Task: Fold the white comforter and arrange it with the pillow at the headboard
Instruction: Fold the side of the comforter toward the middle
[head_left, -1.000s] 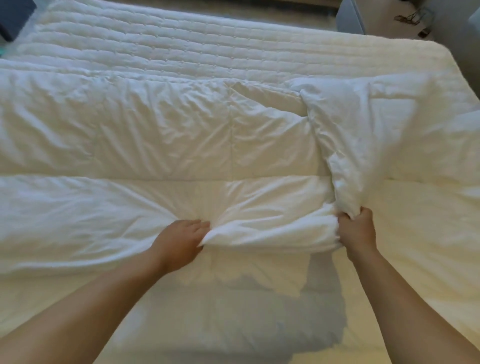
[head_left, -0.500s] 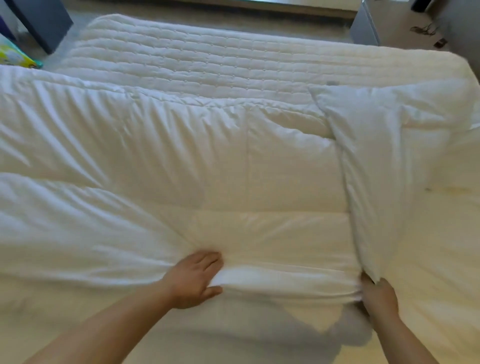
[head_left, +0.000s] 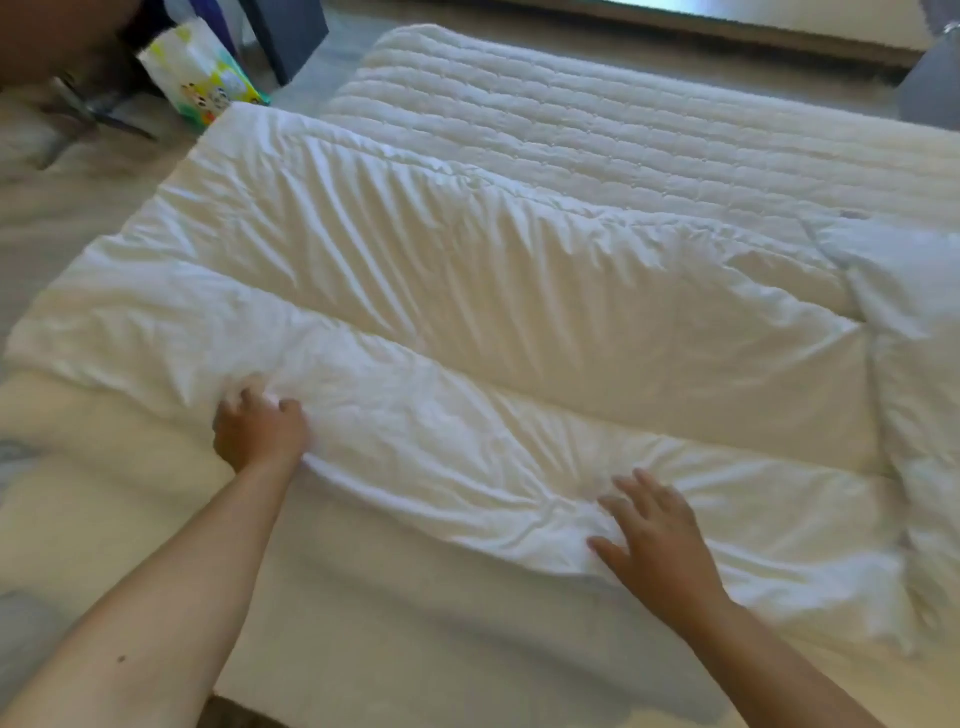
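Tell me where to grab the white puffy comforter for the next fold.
Grip the white puffy comforter along its thick near folded edge, coming from the near side. That edge lies loose on the cream mattress, the left hand already there, the right hand flat.

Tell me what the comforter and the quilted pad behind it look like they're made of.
Comforter: soft matte white woven fabric, likely cotton or microfiber, with puffy fill; it creases finely. Quilted pad: cream fabric stitched in padded rows.
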